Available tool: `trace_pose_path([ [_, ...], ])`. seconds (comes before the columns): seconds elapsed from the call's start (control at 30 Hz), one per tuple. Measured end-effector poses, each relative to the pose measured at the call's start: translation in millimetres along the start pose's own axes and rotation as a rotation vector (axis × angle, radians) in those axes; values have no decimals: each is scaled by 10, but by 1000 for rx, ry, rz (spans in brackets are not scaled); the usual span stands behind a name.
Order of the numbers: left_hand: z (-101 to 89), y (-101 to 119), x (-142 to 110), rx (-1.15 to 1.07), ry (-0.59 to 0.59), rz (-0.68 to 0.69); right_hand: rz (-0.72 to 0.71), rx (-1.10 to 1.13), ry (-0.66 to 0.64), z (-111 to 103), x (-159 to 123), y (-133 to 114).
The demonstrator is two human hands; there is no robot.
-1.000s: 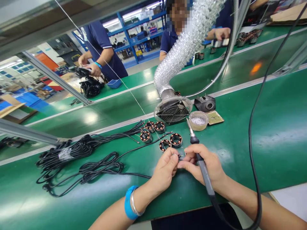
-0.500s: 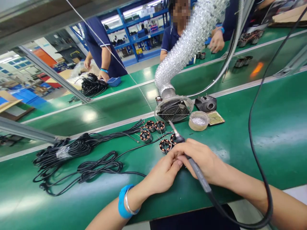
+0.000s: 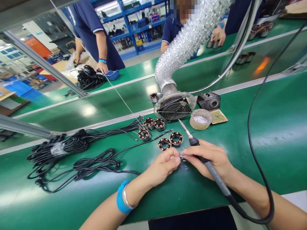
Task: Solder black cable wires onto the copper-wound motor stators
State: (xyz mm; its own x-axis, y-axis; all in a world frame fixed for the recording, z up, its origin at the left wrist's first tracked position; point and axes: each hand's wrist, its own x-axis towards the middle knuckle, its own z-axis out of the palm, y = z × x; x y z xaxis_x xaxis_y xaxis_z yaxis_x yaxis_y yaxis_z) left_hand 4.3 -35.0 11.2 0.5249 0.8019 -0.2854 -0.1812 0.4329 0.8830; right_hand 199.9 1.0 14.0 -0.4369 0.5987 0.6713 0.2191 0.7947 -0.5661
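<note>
My right hand (image 3: 211, 158) is closed around a soldering iron (image 3: 217, 179), whose metal tip points up and away toward the fan. Between the fingertips of both hands is the stripped end of a black cable (image 3: 183, 158), with thin coloured wires showing. My left hand (image 3: 165, 166) pinches that cable end; the cable runs out behind the wrist to a loose black coil (image 3: 100, 164). Just beyond my fingers lie two copper-wound stators (image 3: 176, 139), with three more stators (image 3: 144, 134) to their left. The right thumb and forefinger also touch near the wires.
A fume-extraction fan (image 3: 176, 110) hangs on a silver duct (image 3: 175, 54). Beside it stand a round tub of solder bits (image 3: 200, 119), a flat tin (image 3: 218, 117) and a black iron holder (image 3: 208, 100). A cable bundle (image 3: 59, 148) lies left. Co-workers stand across the bench.
My hands have drawn slightly apart, and the soldering iron has shifted right with my right hand. The wire ends and both near stators now show. Across the bench, a co-worker's hand has reached some stators.
</note>
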Motion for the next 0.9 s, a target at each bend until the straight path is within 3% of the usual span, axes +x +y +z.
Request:
trace_pose_path([
  [0.1,-1,9,32,-94,23,-66,16,7,81,72,-27,-15],
  [0.2,5,0,81,-92,104,-97,145,51,101,116,-44,-21],
  [0.3,26,-6,148,0,243,-52,263,76,77,80,-55,-13],
  [0.43,49,2,223,120,408,-6,291,76,134,-69,-87,-36],
  [0.7,27,-25,262,163,426,8,151,-29,181,-301,-97,-122],
  [0.9,22,-45,268,162,406,34,231,-23,221,-307,-91,-129],
])
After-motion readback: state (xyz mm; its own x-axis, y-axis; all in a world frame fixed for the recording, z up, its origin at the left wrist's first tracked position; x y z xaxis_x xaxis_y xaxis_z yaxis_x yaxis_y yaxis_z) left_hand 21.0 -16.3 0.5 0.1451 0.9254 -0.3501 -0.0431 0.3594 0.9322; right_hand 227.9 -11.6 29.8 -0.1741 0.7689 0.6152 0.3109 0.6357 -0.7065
